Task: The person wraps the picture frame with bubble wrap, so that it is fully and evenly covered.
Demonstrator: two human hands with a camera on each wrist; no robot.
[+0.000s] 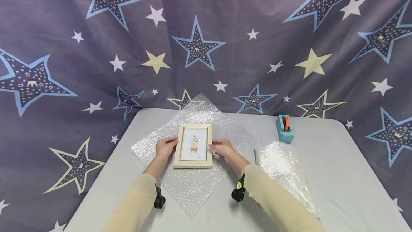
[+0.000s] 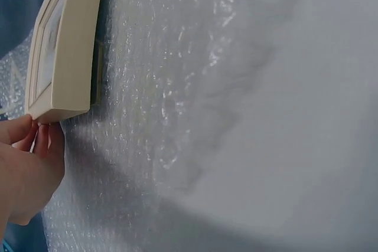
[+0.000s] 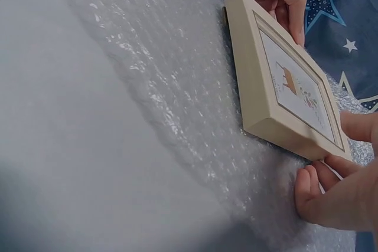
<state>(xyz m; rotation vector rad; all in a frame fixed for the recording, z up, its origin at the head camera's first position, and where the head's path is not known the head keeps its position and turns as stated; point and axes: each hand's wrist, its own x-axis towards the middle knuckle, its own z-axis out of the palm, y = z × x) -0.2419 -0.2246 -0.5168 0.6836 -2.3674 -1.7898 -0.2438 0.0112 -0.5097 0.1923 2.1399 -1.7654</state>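
A cream picture frame (image 1: 193, 146) with a plant print lies face up over a sheet of bubble wrap (image 1: 196, 185), which is laid cornerwise on the table. My left hand (image 1: 166, 147) pinches the frame's left side, thumb on the front edge and fingers beneath, as the left wrist view shows with that hand (image 2: 29, 169). On the opposite side, my right hand (image 1: 223, 148) grips the right edge with thumb on top; in the right wrist view this hand (image 3: 342, 187) has its fingers curled at the underside. The frame's back is mostly hidden.
A teal tape dispenser (image 1: 285, 130) with an orange core stands at the back right. In front of it lies a stack of clear plastic or bubble wrap (image 1: 283, 167), partly behind my right forearm. A star-patterned curtain (image 1: 206, 46) hangs behind the white table (image 1: 334, 174).
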